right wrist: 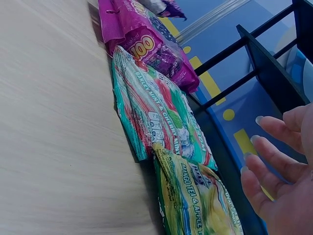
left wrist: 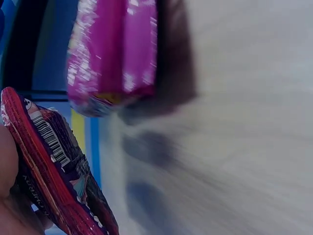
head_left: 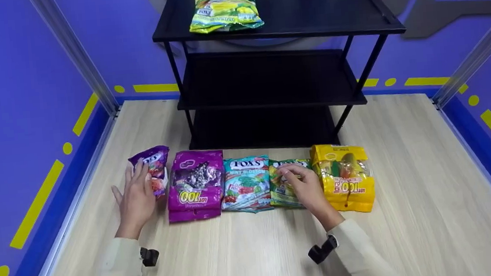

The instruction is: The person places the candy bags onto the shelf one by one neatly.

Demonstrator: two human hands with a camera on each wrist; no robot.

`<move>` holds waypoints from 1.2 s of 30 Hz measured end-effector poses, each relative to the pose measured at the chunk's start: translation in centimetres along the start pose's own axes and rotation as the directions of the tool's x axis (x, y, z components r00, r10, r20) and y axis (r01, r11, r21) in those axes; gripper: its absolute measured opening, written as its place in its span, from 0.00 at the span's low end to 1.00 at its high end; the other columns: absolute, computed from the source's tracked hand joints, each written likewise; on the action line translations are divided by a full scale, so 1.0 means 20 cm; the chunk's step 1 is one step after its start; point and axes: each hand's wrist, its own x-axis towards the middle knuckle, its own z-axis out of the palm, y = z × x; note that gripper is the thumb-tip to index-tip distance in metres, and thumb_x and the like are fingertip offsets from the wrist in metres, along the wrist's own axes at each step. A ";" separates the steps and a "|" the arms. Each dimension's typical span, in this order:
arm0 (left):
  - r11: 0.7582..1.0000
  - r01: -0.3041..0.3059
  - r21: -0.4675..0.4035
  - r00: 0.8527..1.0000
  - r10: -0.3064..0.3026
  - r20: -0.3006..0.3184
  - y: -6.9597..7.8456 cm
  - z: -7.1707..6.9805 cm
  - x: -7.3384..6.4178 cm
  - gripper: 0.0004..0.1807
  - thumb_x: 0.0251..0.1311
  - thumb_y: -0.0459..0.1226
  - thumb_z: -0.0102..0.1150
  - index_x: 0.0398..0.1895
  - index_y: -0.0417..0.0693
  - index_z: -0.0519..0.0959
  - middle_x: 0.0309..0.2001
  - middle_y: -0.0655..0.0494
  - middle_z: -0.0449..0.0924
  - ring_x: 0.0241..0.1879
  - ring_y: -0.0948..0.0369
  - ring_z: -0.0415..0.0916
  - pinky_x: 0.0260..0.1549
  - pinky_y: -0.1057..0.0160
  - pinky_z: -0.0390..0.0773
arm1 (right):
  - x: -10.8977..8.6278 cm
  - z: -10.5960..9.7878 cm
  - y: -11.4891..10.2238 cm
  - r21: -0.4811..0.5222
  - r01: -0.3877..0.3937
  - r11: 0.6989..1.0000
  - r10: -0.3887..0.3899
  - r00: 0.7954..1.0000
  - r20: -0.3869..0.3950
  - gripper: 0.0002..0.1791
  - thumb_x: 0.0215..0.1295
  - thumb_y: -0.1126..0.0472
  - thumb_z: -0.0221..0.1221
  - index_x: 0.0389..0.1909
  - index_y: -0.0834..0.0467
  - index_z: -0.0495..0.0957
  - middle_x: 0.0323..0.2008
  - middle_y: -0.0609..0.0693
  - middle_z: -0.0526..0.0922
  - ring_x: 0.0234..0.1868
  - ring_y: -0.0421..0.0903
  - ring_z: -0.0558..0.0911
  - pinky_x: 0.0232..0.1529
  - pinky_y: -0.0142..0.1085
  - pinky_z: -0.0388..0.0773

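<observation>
A purple and red candy bag (head_left: 157,165) is held up at the left end of the row by my left hand (head_left: 137,196). Its barcode side shows in the left wrist view, with part of the hand (left wrist: 10,196) against it. Beside it is a magenta candy bag (head_left: 196,209), then a teal mint candy bag (head_left: 247,184). My right hand (head_left: 307,188) is over a green-yellow candy bag (head_left: 279,193) and partly covers it. In the right wrist view its fingers (right wrist: 281,166) are loosely bent and hold nothing. A yellow candy bag (head_left: 352,195) is just right of this hand.
A black three-tier rack (head_left: 267,78) stands behind the row, with another green-yellow candy bag (head_left: 225,10) on its top shelf. Blue-purple panels (head_left: 16,109) wall in the light wooden table (head_left: 238,254) at the left, back and right.
</observation>
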 end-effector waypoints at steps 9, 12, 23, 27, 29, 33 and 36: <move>0.999 -0.041 -0.012 0.999 0.041 -0.004 0.12 0.01 -0.02 0.25 0.75 0.37 0.34 0.73 0.43 0.58 0.77 0.51 0.49 0.77 0.45 0.38 0.66 0.26 0.26 | -0.04 0.00 -0.14 -0.029 -0.066 0.997 0.067 0.998 0.014 0.14 0.73 0.63 0.50 0.46 0.64 0.82 0.51 0.56 0.83 0.52 0.45 0.78 0.54 0.28 0.76; 0.998 -0.060 -0.022 0.998 0.060 -0.004 0.16 0.02 -0.02 0.25 0.75 0.37 0.34 0.73 0.43 0.59 0.77 0.51 0.49 0.77 0.46 0.38 0.66 0.27 0.26 | -0.03 0.01 -0.10 -0.015 -0.083 0.996 0.083 0.996 0.014 0.14 0.73 0.61 0.51 0.47 0.62 0.83 0.51 0.53 0.83 0.51 0.45 0.78 0.55 0.30 0.76; 0.991 -0.129 -0.038 0.992 0.129 -0.002 0.32 0.06 -0.06 0.25 0.75 0.38 0.36 0.73 0.45 0.60 0.76 0.51 0.54 0.77 0.48 0.42 0.69 0.31 0.27 | -0.02 0.02 -0.01 0.020 -0.075 0.997 0.074 0.997 0.026 0.15 0.74 0.57 0.50 0.51 0.57 0.81 0.51 0.52 0.83 0.52 0.51 0.80 0.58 0.41 0.78; 0.983 -0.181 -0.044 0.983 0.179 -0.038 0.37 0.10 -0.08 0.24 0.75 0.38 0.39 0.71 0.45 0.62 0.74 0.51 0.58 0.76 0.48 0.47 0.70 0.31 0.30 | -0.03 0.03 -0.02 0.053 -0.073 0.996 0.071 0.996 0.045 0.16 0.74 0.57 0.50 0.53 0.61 0.79 0.53 0.58 0.82 0.53 0.57 0.79 0.56 0.39 0.79; 0.977 -0.208 -0.046 0.977 0.205 -0.055 0.40 0.13 -0.09 0.24 0.74 0.37 0.40 0.71 0.44 0.64 0.73 0.50 0.61 0.75 0.47 0.50 0.70 0.31 0.32 | -0.03 0.04 -0.03 0.077 -0.071 0.994 0.066 0.996 0.063 0.17 0.74 0.56 0.50 0.53 0.61 0.79 0.54 0.61 0.80 0.54 0.60 0.79 0.55 0.39 0.80; 0.968 -0.244 -0.066 0.969 0.239 -0.069 0.44 0.16 -0.10 0.23 0.74 0.37 0.41 0.69 0.44 0.66 0.71 0.50 0.63 0.74 0.47 0.53 0.71 0.33 0.36 | -0.05 0.05 -0.06 0.130 -0.089 0.987 0.075 0.991 0.112 0.18 0.75 0.55 0.50 0.55 0.62 0.77 0.56 0.61 0.79 0.56 0.60 0.79 0.58 0.42 0.79; 0.962 -0.264 -0.077 0.963 0.258 -0.074 0.48 0.19 -0.11 0.23 0.74 0.37 0.41 0.69 0.44 0.66 0.71 0.51 0.64 0.74 0.48 0.54 0.72 0.35 0.38 | -0.05 0.06 -0.08 0.170 -0.114 0.979 0.088 0.985 0.151 0.19 0.74 0.53 0.50 0.56 0.61 0.76 0.58 0.60 0.77 0.59 0.58 0.78 0.61 0.45 0.77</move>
